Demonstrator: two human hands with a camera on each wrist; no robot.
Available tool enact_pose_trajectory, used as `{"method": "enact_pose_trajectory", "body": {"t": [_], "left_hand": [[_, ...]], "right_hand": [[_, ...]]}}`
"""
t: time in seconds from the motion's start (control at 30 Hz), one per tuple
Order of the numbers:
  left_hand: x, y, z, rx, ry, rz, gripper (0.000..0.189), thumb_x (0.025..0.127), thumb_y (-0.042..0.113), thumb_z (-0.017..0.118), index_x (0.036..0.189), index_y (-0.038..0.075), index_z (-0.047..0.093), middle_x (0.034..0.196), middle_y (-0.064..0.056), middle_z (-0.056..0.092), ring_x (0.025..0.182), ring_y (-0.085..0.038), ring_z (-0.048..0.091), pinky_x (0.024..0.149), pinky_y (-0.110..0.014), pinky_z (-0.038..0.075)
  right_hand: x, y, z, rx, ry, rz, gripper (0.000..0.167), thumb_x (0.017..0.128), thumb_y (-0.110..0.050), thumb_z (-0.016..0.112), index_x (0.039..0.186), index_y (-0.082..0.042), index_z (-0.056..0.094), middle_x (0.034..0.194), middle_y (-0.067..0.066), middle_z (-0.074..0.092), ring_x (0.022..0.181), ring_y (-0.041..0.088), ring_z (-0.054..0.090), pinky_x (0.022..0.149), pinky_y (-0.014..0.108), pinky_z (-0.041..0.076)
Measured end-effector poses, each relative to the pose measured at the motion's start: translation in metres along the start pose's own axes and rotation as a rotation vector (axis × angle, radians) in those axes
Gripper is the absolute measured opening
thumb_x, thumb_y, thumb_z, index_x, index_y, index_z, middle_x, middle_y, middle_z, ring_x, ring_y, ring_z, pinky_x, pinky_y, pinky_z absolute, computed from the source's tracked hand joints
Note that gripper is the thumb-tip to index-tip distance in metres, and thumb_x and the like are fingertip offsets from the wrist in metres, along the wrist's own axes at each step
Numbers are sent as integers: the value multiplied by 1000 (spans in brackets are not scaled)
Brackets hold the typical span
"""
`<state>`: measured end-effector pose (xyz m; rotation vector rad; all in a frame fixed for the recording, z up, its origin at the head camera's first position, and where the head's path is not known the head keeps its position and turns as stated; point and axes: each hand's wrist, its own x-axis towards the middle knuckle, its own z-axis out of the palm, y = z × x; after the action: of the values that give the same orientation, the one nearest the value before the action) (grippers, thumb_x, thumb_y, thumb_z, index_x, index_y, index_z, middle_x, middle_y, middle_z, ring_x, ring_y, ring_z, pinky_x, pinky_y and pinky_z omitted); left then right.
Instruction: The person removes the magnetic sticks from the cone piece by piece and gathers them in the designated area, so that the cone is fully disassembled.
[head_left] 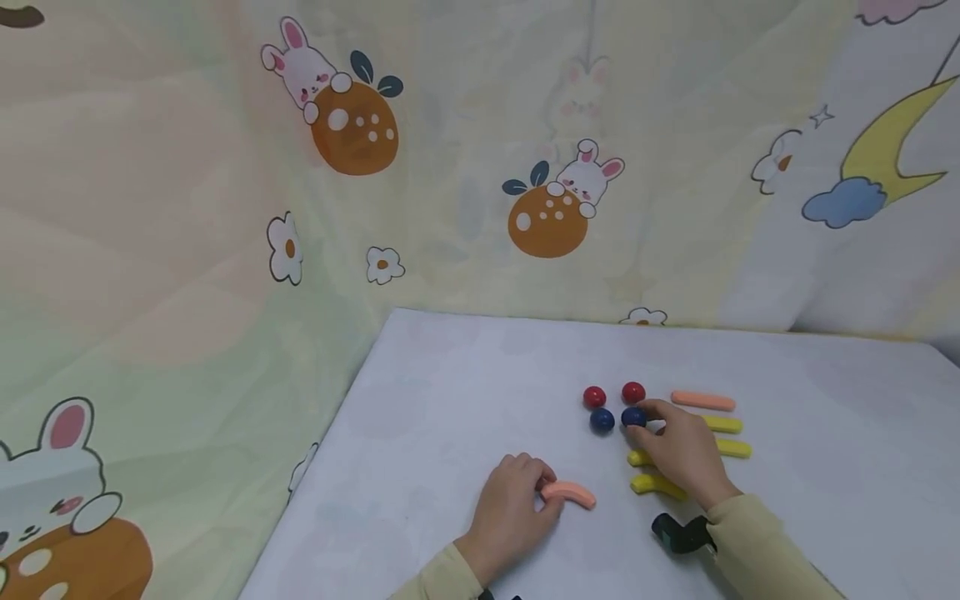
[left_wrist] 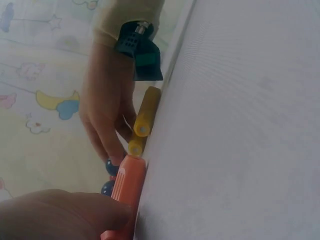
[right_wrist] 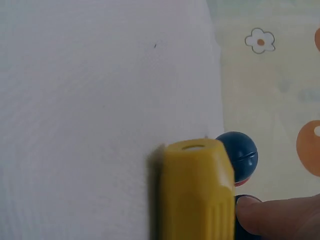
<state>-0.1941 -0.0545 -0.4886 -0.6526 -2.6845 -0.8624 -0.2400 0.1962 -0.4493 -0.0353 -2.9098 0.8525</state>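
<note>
My left hand (head_left: 512, 504) grips one end of a curved orange rod (head_left: 576, 493) low over the white table. In the left wrist view the thumb lies across this orange rod (left_wrist: 131, 180), which has grooves along its side. Farther right, my right hand (head_left: 684, 454) pinches a dark blue ball (head_left: 632, 417) between thumb and fingers. Another blue ball (head_left: 602, 421) sits to its left, and two red balls, one (head_left: 594, 397) on the left and one (head_left: 633, 392) on the right, lie just behind. Beneath the right hand are several yellow rods (head_left: 656, 485), partly hidden.
A straight orange rod (head_left: 702, 401) lies behind the yellow ones on the white table (head_left: 420, 417). Close in the right wrist view stands the end of a yellow rod (right_wrist: 197, 185). A cloth printed with rabbits (head_left: 360, 125) hangs behind and to the left.
</note>
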Motion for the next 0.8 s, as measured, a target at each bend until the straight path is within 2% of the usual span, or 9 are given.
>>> {"method": "enact_pose_trajectory", "body": {"t": [0.27, 0.5, 0.67, 0.8], "left_hand": [[0, 0, 2, 15, 3, 9, 14, 83, 28, 75, 89, 20, 65, 78, 14, 50, 70, -1, 39, 62, -14, 33], [1, 1, 3, 12, 22, 23, 13, 84, 27, 75, 88, 19, 65, 77, 14, 51, 69, -1, 39, 62, -14, 33], [1, 0, 3, 7, 11, 16, 14, 84, 28, 75, 89, 20, 65, 78, 14, 52, 70, -1, 39, 62, -15, 33], [2, 0, 2, -5, 9, 2, 14, 84, 30, 75, 90, 19, 66, 77, 14, 53, 69, -1, 40, 62, -15, 34]], "right_hand": [[5, 4, 7, 12, 8, 8, 46, 89, -23, 71, 128, -2, 58, 117, 18, 65, 76, 21, 56, 62, 30, 41], [6, 5, 6, 11, 7, 27, 49, 89, -26, 70, 131, -4, 56, 121, 19, 62, 79, 22, 58, 62, 30, 43], [-7, -2, -1, -41, 100, -4, 48, 87, -24, 73, 129, -4, 58, 123, 21, 58, 88, 31, 60, 67, 41, 51], [-29, -12, 1, -43, 155, -67, 39, 84, -20, 76, 118, -4, 65, 110, 14, 65, 83, 26, 61, 66, 39, 53]]}}
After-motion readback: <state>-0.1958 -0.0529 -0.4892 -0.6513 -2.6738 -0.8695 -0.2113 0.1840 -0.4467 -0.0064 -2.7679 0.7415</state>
